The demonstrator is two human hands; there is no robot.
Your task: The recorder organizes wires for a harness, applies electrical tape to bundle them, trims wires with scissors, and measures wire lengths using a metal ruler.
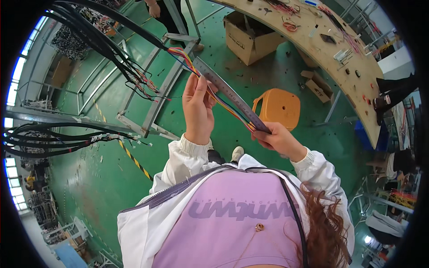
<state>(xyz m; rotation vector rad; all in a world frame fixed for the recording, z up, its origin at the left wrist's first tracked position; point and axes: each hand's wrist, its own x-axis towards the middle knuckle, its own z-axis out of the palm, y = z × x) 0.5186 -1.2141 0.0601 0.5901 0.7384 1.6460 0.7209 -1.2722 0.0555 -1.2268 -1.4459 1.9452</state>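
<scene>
Several coloured wires (pixel 223 102) run out of the end of a thick black cable (pixel 129 27) and stretch down to the right between my hands. A steel ruler (pixel 230 94) lies along them. Near the cable end, my left hand (pixel 198 100) pinches the wires between thumb and fingers. My right hand (pixel 280 138) is closed round the lower end of the ruler and the wire ends together. Its fingertips are partly hidden under the ruler.
Other black cables (pixel 67 138) hang at the left by a metal frame (pixel 154 96). An orange stool (pixel 280 108) and a cardboard box (pixel 250 40) stand on the green floor. A wooden table (pixel 308 33) with scissors (pixel 290 27) curves along the right. Another person's hand (pixel 154 10) shows at the top.
</scene>
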